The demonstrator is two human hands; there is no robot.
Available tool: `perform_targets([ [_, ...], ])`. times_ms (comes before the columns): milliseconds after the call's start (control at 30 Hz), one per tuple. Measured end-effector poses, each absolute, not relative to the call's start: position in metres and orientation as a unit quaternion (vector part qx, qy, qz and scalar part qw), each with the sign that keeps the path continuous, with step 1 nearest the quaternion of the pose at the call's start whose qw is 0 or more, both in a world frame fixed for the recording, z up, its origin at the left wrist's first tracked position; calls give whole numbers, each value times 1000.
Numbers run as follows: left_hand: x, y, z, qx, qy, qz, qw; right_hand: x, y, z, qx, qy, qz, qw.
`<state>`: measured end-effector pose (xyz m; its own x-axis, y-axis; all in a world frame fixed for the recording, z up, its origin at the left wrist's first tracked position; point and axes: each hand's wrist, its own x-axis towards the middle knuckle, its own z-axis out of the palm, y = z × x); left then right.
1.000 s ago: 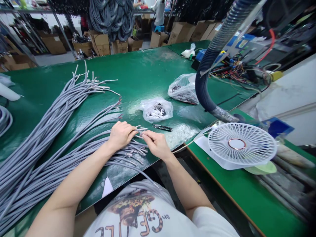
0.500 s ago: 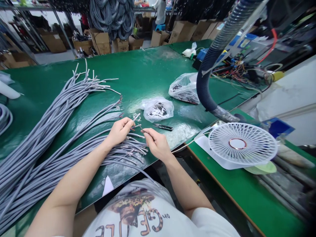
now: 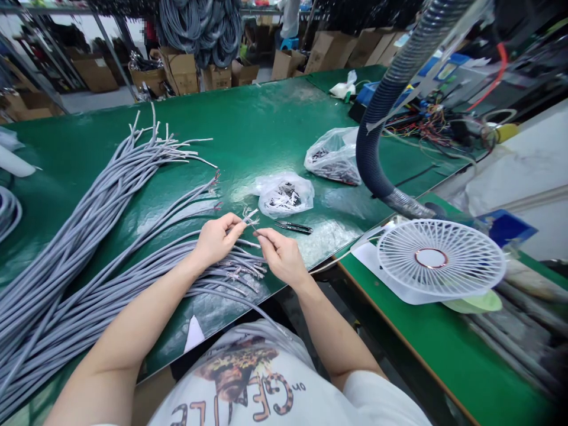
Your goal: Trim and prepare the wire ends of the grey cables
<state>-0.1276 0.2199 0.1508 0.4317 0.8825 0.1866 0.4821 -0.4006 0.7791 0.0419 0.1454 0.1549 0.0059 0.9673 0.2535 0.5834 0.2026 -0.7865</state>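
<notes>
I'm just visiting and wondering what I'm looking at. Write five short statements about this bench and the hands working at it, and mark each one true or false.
1. The left hand holds a frayed cable end. True.
2. The right hand is gripping the black snips. False: they lie on the green table, apart from that hand.
3. Many grey cables lie on the table to the person's left. True.
4. The white fan is to the left of both hands. False: it is to their right.
5. The nearer clear plastic bag has small dark and white pieces in it. True.
</notes>
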Motion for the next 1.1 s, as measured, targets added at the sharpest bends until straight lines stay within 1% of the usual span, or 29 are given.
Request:
perform_targets([
  [167, -127, 217, 153, 802, 446, 296, 267, 42, 145, 153, -584, -657, 250, 407],
  [567, -125, 211, 157, 839, 451, 255, 166, 34, 153, 151, -556, -611, 306, 473],
  [700, -125, 210, 158, 838, 449, 258, 173, 33, 148, 155, -538, -581, 332, 512],
  [833, -124, 209, 159, 837, 445, 253, 193, 33, 152, 151, -536, -561, 341, 531],
  [967, -123, 207, 158, 849, 439, 231, 184, 30, 158, 149, -541, -563, 337, 527],
  [1100, -121, 212, 150, 845, 473, 184, 171, 35, 134, 178, -537, -605, 296, 508],
])
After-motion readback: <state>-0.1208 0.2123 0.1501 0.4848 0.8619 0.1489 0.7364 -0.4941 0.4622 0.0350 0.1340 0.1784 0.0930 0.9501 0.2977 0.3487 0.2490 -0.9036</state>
